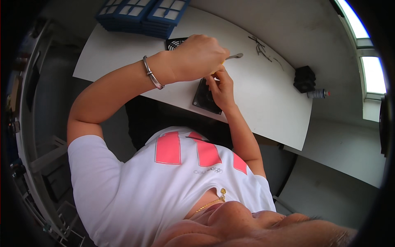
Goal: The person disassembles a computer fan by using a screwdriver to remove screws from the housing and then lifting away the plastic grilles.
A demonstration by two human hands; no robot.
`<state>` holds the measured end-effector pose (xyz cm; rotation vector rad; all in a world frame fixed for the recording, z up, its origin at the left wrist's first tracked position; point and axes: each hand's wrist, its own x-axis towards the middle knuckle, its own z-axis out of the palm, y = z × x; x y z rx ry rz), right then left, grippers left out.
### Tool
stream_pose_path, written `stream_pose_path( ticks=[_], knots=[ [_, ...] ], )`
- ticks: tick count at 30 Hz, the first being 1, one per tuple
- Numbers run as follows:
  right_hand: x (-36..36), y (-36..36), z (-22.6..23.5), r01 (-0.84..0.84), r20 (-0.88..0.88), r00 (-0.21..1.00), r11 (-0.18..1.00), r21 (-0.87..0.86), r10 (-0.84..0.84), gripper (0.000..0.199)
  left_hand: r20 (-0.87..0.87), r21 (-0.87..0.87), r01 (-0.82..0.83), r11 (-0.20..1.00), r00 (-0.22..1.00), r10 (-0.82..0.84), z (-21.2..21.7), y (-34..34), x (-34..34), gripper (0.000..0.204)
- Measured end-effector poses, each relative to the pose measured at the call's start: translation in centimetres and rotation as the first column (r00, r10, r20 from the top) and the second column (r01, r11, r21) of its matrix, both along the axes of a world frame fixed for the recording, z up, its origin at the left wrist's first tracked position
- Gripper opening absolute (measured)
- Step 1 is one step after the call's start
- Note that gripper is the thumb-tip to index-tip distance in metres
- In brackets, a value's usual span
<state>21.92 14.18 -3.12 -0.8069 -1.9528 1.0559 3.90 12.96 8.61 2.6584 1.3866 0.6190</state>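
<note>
Daylight from the window (372, 70) glares at right; the white table (267, 94) is bright, the rim dark and bent.

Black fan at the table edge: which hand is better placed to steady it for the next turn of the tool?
Probably the right. The right hand already rests on the black fan, fingers at its upper edge. The left hand is raised above it, its grip closed on a yellow-handled tool.

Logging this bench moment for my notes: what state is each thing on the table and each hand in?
left hand: fisted round a tool handle
right hand: fingers on the fan
black fan: flat at the table edge
fan grille: lying flat
blue filter frames: stacked
black block: untouched
</note>
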Motion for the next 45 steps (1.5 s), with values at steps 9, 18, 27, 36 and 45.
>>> stream_pose_path(
  ticks=[9, 18, 27, 36, 45],
  knots=[
    [0.3, 0.1, -0.1, -0.014, 0.186, 0.983, 0.999, 0.041, 0.006, 0.011, 0.223, -0.009, 0.269, 0.963, 0.940, -0.260, -1.0, 0.5, -0.8, 0.022],
    [0.6, 0.5, -0.9, -0.023, 0.054, 0.998, 0.998, -0.055, 0.026, 0.013, -0.048, 0.006, -0.032, 0.999, 0.998, 0.032, 0.0, -0.6, 0.9, 0.021],
    [0.2, 0.1, -0.2, 0.058, 0.018, 0.998, 0.985, -0.160, -0.056, 0.013, -0.270, -0.101, -0.081, 0.992, 0.962, 0.051, 1.3, -0.7, 1.3, 0.016],
    [-0.5, -0.3, 0.3, 0.045, 0.043, 0.998, 0.997, -0.069, -0.042, 0.011, 0.008, 0.027, 0.059, 0.998, 0.998, -0.060, -0.8, -0.5, -0.7, 0.020],
    [-0.1, 0.0, 0.2, 0.081, 0.062, 0.995, 0.995, -0.063, -0.078, 0.017, 0.192, 0.189, 0.017, 0.982, 0.980, -0.054, -1.5, -0.3, 0.4, 0.027]
  ],
)
